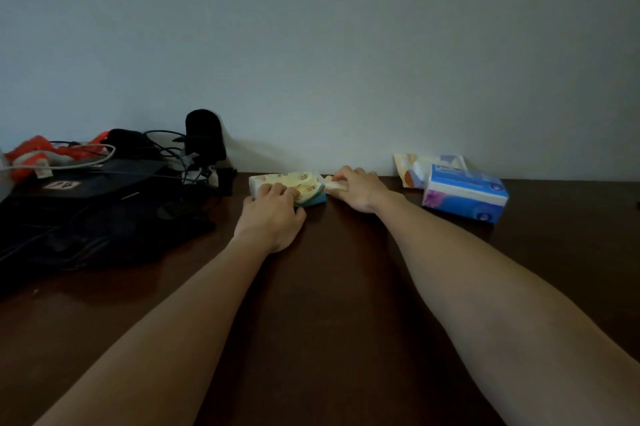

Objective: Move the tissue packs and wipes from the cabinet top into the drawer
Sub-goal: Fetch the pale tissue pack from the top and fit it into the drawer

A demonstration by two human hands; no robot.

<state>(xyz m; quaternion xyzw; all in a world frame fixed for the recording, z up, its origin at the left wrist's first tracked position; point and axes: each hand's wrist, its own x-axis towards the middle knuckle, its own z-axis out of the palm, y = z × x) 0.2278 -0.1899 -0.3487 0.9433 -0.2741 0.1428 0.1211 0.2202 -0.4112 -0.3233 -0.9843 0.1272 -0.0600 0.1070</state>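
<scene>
Near the wall edge, both hands' grip [273,207] [356,188] clutches yellow tissue pack [304,183].

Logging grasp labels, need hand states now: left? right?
Left hand: fingers curled on the yellow tissue pack, gripping it on the cabinet top.
Right hand: fingers curled round a small pale pack.

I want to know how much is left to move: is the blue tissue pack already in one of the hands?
No: the blue tissue pack lies on the cabinet top, right of both hands, untouched.
</scene>
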